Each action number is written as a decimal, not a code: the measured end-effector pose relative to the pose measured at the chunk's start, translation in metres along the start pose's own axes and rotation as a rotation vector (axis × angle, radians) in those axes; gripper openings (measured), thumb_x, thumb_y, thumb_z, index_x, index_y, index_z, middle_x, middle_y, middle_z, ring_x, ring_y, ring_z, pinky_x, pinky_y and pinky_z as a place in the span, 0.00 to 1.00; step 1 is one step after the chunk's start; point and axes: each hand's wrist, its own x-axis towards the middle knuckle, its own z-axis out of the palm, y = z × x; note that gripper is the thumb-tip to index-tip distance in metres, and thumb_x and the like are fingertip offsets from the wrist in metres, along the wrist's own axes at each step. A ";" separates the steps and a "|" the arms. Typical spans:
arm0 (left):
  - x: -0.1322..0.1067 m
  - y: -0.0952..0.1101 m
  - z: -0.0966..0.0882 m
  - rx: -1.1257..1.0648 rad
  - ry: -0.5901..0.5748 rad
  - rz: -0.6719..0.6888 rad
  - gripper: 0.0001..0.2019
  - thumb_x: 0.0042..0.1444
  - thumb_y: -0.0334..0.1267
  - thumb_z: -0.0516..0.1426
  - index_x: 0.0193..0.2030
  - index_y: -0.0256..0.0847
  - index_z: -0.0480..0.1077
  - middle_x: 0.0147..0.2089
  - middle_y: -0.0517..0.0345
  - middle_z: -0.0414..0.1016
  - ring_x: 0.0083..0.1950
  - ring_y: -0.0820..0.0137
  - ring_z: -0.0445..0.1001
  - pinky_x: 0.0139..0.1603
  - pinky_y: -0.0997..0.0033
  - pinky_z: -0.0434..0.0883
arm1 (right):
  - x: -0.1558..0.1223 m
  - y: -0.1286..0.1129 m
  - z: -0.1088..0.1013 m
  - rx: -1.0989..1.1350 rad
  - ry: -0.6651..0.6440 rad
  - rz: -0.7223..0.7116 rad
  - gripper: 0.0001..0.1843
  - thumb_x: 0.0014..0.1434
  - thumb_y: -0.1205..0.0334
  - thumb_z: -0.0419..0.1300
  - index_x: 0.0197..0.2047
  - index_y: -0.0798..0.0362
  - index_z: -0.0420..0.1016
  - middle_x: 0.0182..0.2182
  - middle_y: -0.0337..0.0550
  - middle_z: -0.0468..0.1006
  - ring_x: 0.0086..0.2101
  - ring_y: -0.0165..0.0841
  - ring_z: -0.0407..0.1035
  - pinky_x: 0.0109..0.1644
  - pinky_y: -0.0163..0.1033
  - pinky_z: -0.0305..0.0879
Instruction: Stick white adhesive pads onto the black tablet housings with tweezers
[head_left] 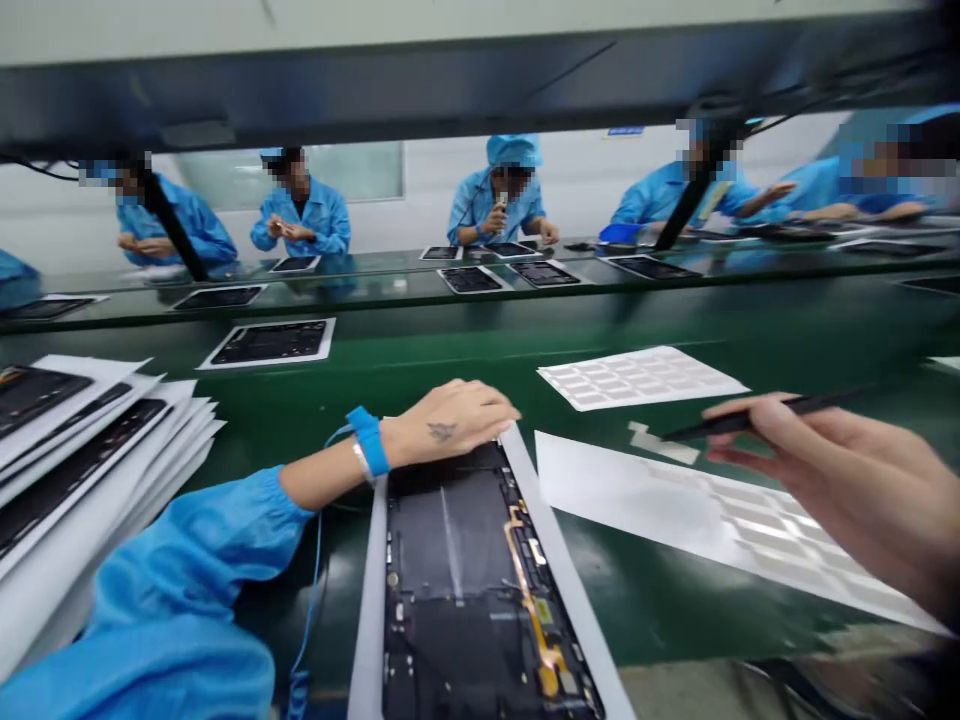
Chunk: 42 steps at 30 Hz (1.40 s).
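Observation:
In front of me an opened tablet housing [465, 560], black inside with an orange flex cable [529, 580], lies on a white sheet [600, 660]. My left hand [450, 420] is closed over its far edge, fingers bent at the far right corner; the thumb is hidden. To the right, my right hand [832, 460] pinches black tweezers [735, 420]. At their tip is a pale, L-shaped sticker piece [664, 443], just above a white sticker sheet [622, 490]. Whether the tips grip it or only touch it, I cannot tell.
A second sticker sheet [641, 378] lies behind. At left rises a stack of white sheets [150, 490] with housings between them. Another housing [268, 343] lies on the green bench [420, 345]. A blue cord [313, 600] hangs from my wristband. Several co-workers sit across the line.

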 end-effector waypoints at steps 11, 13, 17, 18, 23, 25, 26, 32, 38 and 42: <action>-0.073 -0.029 0.027 0.029 -0.016 -0.092 0.14 0.71 0.38 0.46 0.46 0.38 0.72 0.46 0.52 0.75 0.46 0.68 0.72 0.45 0.70 0.69 | 0.035 0.019 0.165 -0.123 -0.556 -0.101 0.33 0.39 0.27 0.66 0.25 0.51 0.72 0.20 0.38 0.68 0.27 0.32 0.67 0.39 0.43 0.70; -0.072 -0.032 0.029 -0.015 0.012 -0.080 0.15 0.71 0.37 0.45 0.45 0.38 0.72 0.44 0.52 0.75 0.44 0.68 0.71 0.45 0.70 0.69 | 0.042 0.023 0.174 -0.140 -0.599 -0.041 0.32 0.38 0.28 0.67 0.24 0.51 0.70 0.20 0.37 0.68 0.26 0.33 0.68 0.37 0.42 0.70; -0.073 -0.034 0.033 -0.066 0.040 -0.075 0.14 0.71 0.37 0.46 0.44 0.38 0.73 0.43 0.51 0.74 0.43 0.68 0.70 0.44 0.69 0.69 | 0.048 0.031 0.171 -0.155 -0.616 0.059 0.29 0.41 0.32 0.69 0.25 0.51 0.71 0.20 0.37 0.68 0.27 0.35 0.71 0.38 0.43 0.71; -0.073 -0.033 0.034 -0.068 0.043 -0.074 0.14 0.70 0.36 0.47 0.44 0.38 0.73 0.43 0.51 0.74 0.43 0.68 0.70 0.44 0.68 0.69 | 0.048 0.033 0.169 -0.150 -0.605 0.073 0.28 0.42 0.33 0.69 0.25 0.51 0.71 0.21 0.37 0.68 0.27 0.35 0.71 0.39 0.43 0.72; -0.071 -0.031 0.032 -0.059 0.010 -0.079 0.12 0.69 0.36 0.49 0.45 0.38 0.73 0.44 0.52 0.74 0.41 0.67 0.68 0.41 0.68 0.69 | 0.048 0.037 0.165 -0.133 -0.578 0.097 0.25 0.44 0.35 0.68 0.24 0.50 0.72 0.21 0.38 0.68 0.28 0.33 0.69 0.41 0.44 0.72; -0.070 -0.030 0.031 -0.054 -0.001 -0.074 0.12 0.69 0.36 0.49 0.46 0.38 0.73 0.45 0.52 0.74 0.41 0.67 0.68 0.42 0.68 0.68 | 0.047 0.038 0.165 -0.133 -0.565 0.088 0.26 0.44 0.34 0.68 0.24 0.50 0.71 0.21 0.38 0.68 0.28 0.34 0.69 0.41 0.44 0.72; -0.070 -0.030 0.031 -0.053 0.000 -0.069 0.12 0.69 0.36 0.49 0.46 0.38 0.73 0.45 0.52 0.75 0.41 0.67 0.68 0.42 0.68 0.68 | 0.046 0.038 0.165 -0.133 -0.556 0.082 0.27 0.43 0.34 0.68 0.23 0.50 0.71 0.21 0.38 0.68 0.29 0.34 0.69 0.41 0.43 0.72; -0.070 -0.030 0.031 -0.060 0.018 -0.072 0.12 0.69 0.35 0.48 0.47 0.38 0.73 0.46 0.53 0.75 0.42 0.67 0.68 0.44 0.68 0.68 | 0.043 0.037 0.164 -0.153 -0.540 0.053 0.29 0.43 0.32 0.67 0.22 0.50 0.69 0.23 0.40 0.69 0.30 0.35 0.70 0.40 0.43 0.71; -0.070 -0.030 0.030 -0.043 0.002 -0.068 0.12 0.69 0.35 0.48 0.48 0.38 0.73 0.47 0.53 0.75 0.42 0.66 0.68 0.43 0.67 0.68 | 0.044 0.037 0.164 -0.170 -0.560 0.046 0.28 0.45 0.32 0.66 0.22 0.50 0.69 0.23 0.40 0.70 0.30 0.36 0.71 0.40 0.43 0.71; -0.070 -0.031 0.030 -0.045 0.005 -0.062 0.12 0.69 0.35 0.48 0.47 0.38 0.73 0.47 0.52 0.75 0.42 0.66 0.68 0.43 0.68 0.68 | 0.044 0.036 0.164 -0.154 -0.559 0.066 0.27 0.44 0.33 0.68 0.24 0.50 0.71 0.21 0.38 0.69 0.29 0.35 0.71 0.39 0.42 0.71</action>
